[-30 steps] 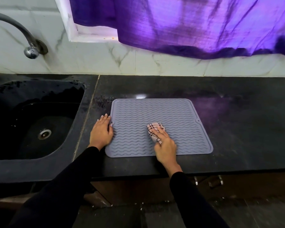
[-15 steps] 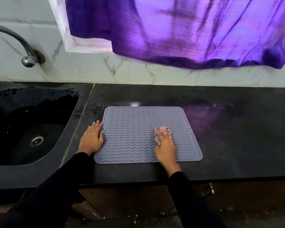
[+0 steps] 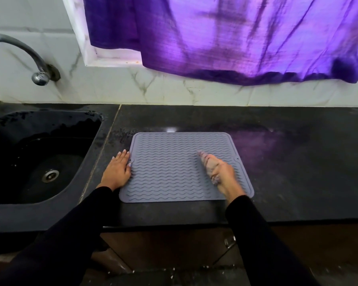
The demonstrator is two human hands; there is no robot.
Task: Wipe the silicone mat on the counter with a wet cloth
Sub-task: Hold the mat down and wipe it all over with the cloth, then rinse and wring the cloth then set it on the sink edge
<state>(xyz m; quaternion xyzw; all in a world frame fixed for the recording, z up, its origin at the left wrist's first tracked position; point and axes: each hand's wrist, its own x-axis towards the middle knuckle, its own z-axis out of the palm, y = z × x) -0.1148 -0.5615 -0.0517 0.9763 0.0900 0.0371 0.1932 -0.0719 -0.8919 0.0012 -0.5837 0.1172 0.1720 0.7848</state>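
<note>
Black surface (image 3: 277, 182): right hand (image 3: 222, 174), fingers bunched on the cloth (image 3: 208, 164), has swept toward the mat (image 3: 170, 168)'s right edge. Left hand (image 3: 117, 172) stays flat. Wiping continues.

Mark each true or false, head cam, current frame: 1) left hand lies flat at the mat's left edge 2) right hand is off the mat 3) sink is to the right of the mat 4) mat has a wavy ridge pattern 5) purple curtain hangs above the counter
1) True. The left hand lies flat, fingers straight, at the left edge of the silicone mat.
2) False. The right hand is on the mat's right part, with the checked cloth under it; both are motion-blurred.
3) False. The black sink is to the left of the mat.
4) True. Wavy ridges run across the mat.
5) True. The purple curtain hangs above the black counter.
</note>
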